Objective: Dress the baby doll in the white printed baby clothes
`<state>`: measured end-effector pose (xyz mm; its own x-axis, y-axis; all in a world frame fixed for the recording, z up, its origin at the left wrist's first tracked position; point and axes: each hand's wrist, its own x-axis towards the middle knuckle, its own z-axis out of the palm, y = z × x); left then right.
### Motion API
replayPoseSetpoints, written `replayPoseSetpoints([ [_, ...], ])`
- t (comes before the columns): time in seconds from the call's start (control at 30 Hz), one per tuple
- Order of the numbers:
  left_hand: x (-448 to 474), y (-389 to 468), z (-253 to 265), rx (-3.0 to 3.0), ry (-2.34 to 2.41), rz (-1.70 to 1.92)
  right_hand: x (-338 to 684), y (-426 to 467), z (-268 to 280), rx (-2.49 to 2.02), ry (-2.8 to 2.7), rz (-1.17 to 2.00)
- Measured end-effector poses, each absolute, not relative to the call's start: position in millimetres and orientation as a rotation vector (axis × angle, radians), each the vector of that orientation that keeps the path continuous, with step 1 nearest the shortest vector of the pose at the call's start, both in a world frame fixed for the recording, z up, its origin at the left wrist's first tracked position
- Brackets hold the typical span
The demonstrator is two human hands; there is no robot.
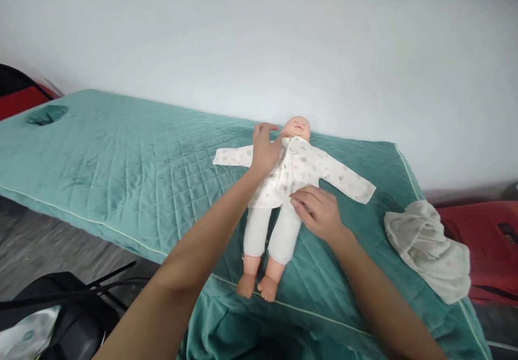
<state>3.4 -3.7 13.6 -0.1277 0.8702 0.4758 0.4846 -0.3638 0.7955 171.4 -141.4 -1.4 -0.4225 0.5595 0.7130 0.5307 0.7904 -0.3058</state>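
A baby doll [299,126] lies on its back, wearing a white printed baby shirt [309,160] and white leggings [284,236]. The shirt's sleeves stretch out to both sides, and its front panels overlap along the middle. My left hand [267,148] rests at the shirt's shoulder beside the doll's neck, fingers curved with a gap between them and the thumb. Lower down, my right hand [318,211] has its thumb and fingertips together at the front hem of the shirt. The doll's bare feet [267,289] point toward me.
A green quilted bed cover [133,171] lies under the doll, with a hole [47,115] at the far left. A crumpled white printed cloth [429,249] hangs near the right edge, beside a red case [485,241]. Behind stands a white wall [226,52]. A black bag [76,317] sits lower left.
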Motion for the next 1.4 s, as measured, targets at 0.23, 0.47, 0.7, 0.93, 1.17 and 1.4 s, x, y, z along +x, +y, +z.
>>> replayPoseSetpoints([
  [0.23,-71,-97,-49,1.712,1.538,1.417,182,-142,-18,-1.073,-1.882,0.160],
  [0.47,-114,-161,-59,2.078,1.496,0.977,190,-185,-44,-1.305,-1.751,0.376],
  [0.7,-101,-160,-57,2.272,1.666,0.762,191,-214,-61,-1.460,-1.653,0.324],
  [0.93,-86,-148,-56,2.297,1.683,0.720,180,-198,-62,-1.707,-1.498,0.275],
  [1.17,-80,-147,-54,2.351,1.539,0.793,168,-191,-55,-1.832,-1.418,0.322],
  [1.4,-87,-158,-56,2.375,1.597,0.864,168,-202,-54,-1.942,-1.349,0.218],
])
